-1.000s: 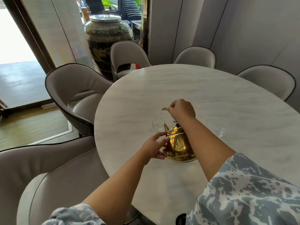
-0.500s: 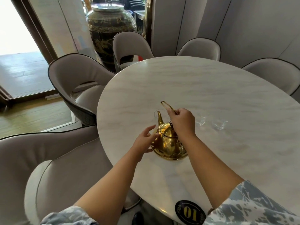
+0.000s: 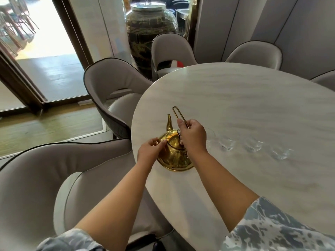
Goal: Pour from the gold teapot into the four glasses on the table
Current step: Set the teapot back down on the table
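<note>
The gold teapot (image 3: pixel 175 153) sits on the table (image 3: pixel 253 109) near its left edge, the glasses (image 3: pixel 253 144) in a row to its right. The right hand (image 3: pixel 193 136) is closed round the wire handle (image 3: pixel 178 115); the left hand (image 3: pixel 151 151) seems to pinch the lid edge. Pouring hasn't begun, I'd say; next, lift and tip toward the nearest glass. No writing is readable

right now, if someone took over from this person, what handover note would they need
Right hand: closed on the thin wire handle of the gold teapot.
Left hand: fingertips on the teapot's left side near the lid, steadying it.
Teapot: sits upright at the near-left edge of the marble table, spout pointing away.
Glasses: a row to the right of the teapot; three clearly visible, a fourth partly hidden behind the right hand.
Done: I cannot tell whether any glass holds liquid.
Left: lift and pour into each.
</note>
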Demonstrator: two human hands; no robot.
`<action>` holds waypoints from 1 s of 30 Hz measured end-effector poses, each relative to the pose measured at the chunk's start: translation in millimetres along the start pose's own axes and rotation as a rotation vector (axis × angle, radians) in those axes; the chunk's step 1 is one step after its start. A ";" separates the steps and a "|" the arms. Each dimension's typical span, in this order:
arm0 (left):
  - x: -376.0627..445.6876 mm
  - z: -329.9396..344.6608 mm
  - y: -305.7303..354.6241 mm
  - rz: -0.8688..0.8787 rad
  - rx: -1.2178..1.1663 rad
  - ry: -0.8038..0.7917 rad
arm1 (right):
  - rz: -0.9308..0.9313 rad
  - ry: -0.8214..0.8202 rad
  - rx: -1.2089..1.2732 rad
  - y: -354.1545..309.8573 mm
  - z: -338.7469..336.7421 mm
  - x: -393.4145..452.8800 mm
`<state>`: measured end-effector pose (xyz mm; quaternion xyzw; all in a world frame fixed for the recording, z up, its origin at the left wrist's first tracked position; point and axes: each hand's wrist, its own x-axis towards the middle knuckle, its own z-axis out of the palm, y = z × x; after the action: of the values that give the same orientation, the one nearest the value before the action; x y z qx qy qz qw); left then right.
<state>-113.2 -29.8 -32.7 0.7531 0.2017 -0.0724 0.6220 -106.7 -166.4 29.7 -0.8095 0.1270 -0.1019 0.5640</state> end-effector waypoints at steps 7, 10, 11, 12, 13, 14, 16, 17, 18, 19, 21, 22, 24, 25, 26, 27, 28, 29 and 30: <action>42.1 -7.2 -4.0 -0.011 0.034 0.033 | -0.013 0.009 -0.026 5.8 42.1 22.2; 53.8 -6.9 -8.7 -0.031 0.033 0.033 | -0.007 0.008 -0.020 13.0 51.5 27.2; 57.3 -7.1 -10.6 -0.031 0.035 0.034 | -0.007 0.009 -0.021 15.7 53.9 28.1; 59.4 -7.4 -10.8 -0.033 0.043 0.034 | -0.009 0.008 -0.024 18.0 56.0 29.0; 62.3 -7.6 -12.1 -0.033 0.047 0.036 | -0.012 0.007 -0.027 19.9 57.8 29.6; 64.2 -7.9 -12.3 -0.037 0.053 0.034 | -0.013 0.006 -0.030 21.5 59.5 30.3; 67.9 -8.0 -13.5 -0.039 0.059 0.035 | -0.019 0.009 -0.032 23.7 62.2 31.3; 70.0 -8.0 -15.1 -0.037 0.057 0.040 | -0.025 0.012 -0.035 25.0 63.5 31.6; 70.8 -8.5 -15.6 -0.042 0.057 0.039 | -0.029 0.012 -0.036 25.9 64.5 31.8; 72.4 -8.5 -17.2 -0.042 0.052 0.038 | -0.031 0.011 -0.033 27.4 65.5 31.9; 73.4 -8.0 -18.6 -0.044 0.053 0.032 | -0.027 0.006 -0.024 30.0 67.0 32.2; 73.5 -7.8 -18.7 -0.050 0.053 0.030 | -0.027 0.004 -0.023 30.5 67.5 32.5; 74.5 -7.6 -19.3 -0.052 0.053 0.027 | -0.032 0.004 -0.030 31.5 69.2 32.9; 75.6 -7.2 -20.0 -0.046 0.056 0.027 | -0.032 0.003 -0.032 32.0 70.3 33.2; 74.6 -7.2 -18.6 -0.046 0.068 0.020 | -0.026 -0.001 -0.035 31.6 70.7 33.2; 75.7 -6.7 -19.1 -0.035 0.080 0.021 | -0.023 -0.008 -0.031 32.4 71.4 33.7; 73.1 -7.0 -16.1 -0.037 0.092 0.018 | -0.013 -0.016 -0.033 31.3 70.8 33.6; 73.9 -6.9 -16.0 -0.030 0.098 0.026 | -0.013 -0.025 -0.030 32.6 70.4 34.6; 71.5 -7.3 -12.6 -0.034 0.107 0.030 | -0.001 -0.048 -0.029 30.2 68.4 34.3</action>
<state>-54.2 -5.7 -68.2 0.7828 0.2197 -0.0823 0.5763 -55.8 -126.8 -21.3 -0.8199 0.1143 -0.0808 0.5552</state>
